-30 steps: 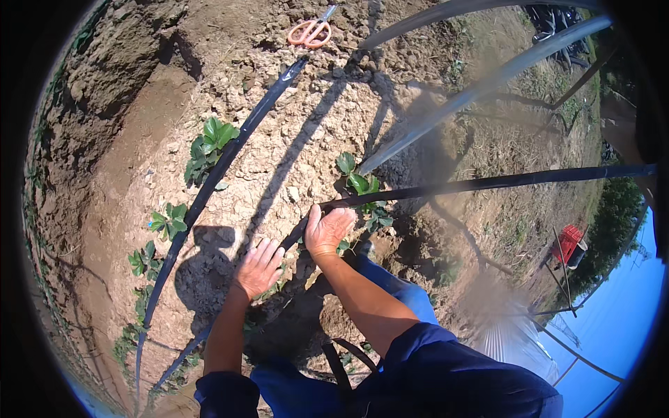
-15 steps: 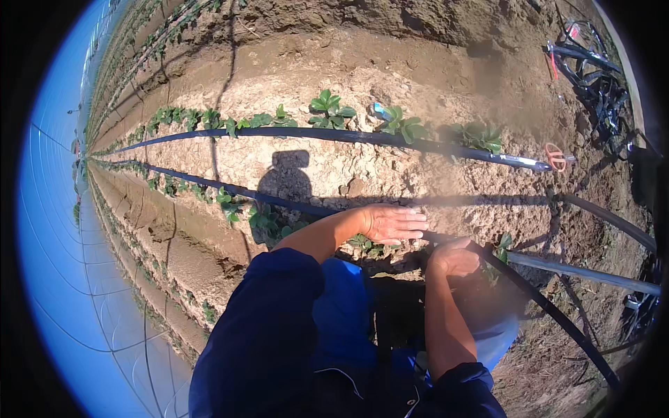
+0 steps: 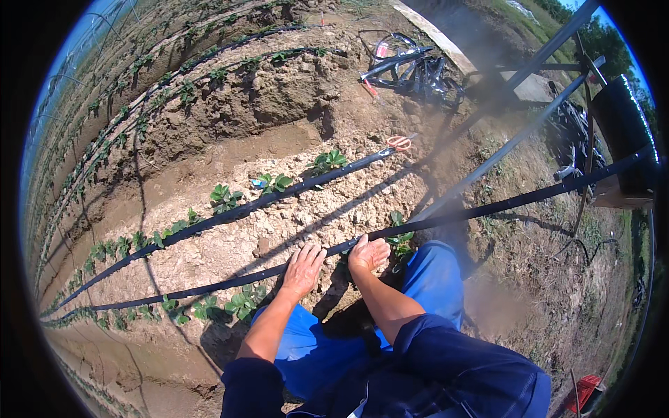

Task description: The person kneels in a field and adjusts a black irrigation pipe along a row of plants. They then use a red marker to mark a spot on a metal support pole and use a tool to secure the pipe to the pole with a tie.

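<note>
A long black drip tape (image 3: 237, 281) runs along the planted bed just ahead of me and rises toward a dark roll on the right. My left hand (image 3: 304, 270) rests against this tape, back upward and fingers laid out toward its far side. Beside it, my right hand (image 3: 368, 254) touches the tape near the thumb, with its palm turned partly up and the fingers stretched out. Neither hand grips anything. Young leafy plants grow along the tape, one (image 3: 401, 242) just right of my right hand and another (image 3: 241, 304) left of my left hand.
A second black tape (image 3: 279, 194) lies across the bed, with orange-handled scissors (image 3: 398, 143) at its end. A metal pole (image 3: 481, 171) slants up at right toward a large black roll (image 3: 624, 136). Crumpled black plastic (image 3: 425, 75) lies beyond. A red object (image 3: 584, 392) sits lower right.
My view has swung to the right, bringing the roll and pole into sight. Both hands stay at the near tape; the left has moved from stretched sideways above it to lying on it.
</note>
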Available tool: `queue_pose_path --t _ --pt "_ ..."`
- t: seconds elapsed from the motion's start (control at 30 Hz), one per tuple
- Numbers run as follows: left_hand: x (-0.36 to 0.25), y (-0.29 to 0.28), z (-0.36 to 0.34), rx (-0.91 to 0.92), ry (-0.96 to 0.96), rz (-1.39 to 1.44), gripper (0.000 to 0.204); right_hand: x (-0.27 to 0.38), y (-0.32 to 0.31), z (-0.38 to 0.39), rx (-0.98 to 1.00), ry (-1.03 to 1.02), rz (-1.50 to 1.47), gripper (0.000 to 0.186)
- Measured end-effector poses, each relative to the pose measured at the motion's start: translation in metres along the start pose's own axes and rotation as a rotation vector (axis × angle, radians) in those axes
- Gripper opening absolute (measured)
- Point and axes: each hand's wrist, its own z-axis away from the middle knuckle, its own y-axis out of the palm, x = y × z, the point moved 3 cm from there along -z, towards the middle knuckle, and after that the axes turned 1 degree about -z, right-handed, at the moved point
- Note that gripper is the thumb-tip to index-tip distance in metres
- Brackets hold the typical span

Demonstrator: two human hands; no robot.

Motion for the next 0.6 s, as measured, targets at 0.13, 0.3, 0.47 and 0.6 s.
queue_pose_path --t 0.13,0.3,0.47,0.6 --pt "-0.022 0.003 0.009 -0.188 -0.116 0.002 0.034 -0.005 -0.02 0.012 0.204 -0.056 -0.159 0.047" --pt "-0.021 0.013 -0.003 -0.242 -0.147 -0.05 0.033 -0.022 -0.045 -0.012 0.519 -0.172 -0.27 0.048" --pt "-0.027 0.017 -0.02 -0.224 -0.125 -0.066 0.025 -0.067 -0.075 -0.084 0.76 -0.108 -0.823 0.045" --pt "-0.021 0.015 -0.013 -0.129 -0.169 -0.092 0.029 -0.064 -0.133 -0.133 0.866 0.198 -1.222 0.025"
